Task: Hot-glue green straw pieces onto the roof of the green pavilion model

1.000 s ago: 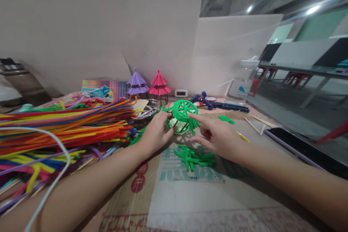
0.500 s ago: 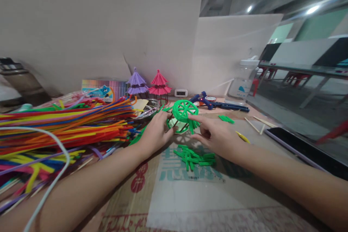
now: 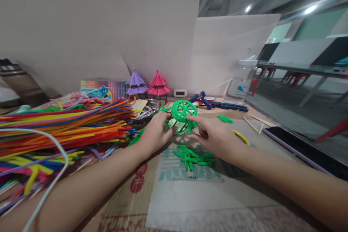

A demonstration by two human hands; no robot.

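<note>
A small green wheel-topped model [image 3: 181, 113] made of pipe cleaners stands on the table in front of me. My left hand [image 3: 155, 133] grips its left side and base with curled fingers. My right hand [image 3: 214, 135] reaches in from the right, thumb and forefinger pinched on the green strands hanging at the wheel's right rim. A pile of short green pieces [image 3: 193, 157] lies just below both hands.
A big heap of coloured pipe cleaners [image 3: 67, 127] fills the left. Behind stand purple [image 3: 136, 84] and pink [image 3: 159, 84] paper pavilions, a blue glue gun [image 3: 214, 103], a plastic bottle [image 3: 240, 81]. A dark tablet [image 3: 301, 147] and wooden sticks [image 3: 252, 124] lie on the right.
My right forefinger, stretched out a second ago, has curled into a pinch with the thumb at the wheel's right rim. The view has shifted slightly; the left hand stays put.
</note>
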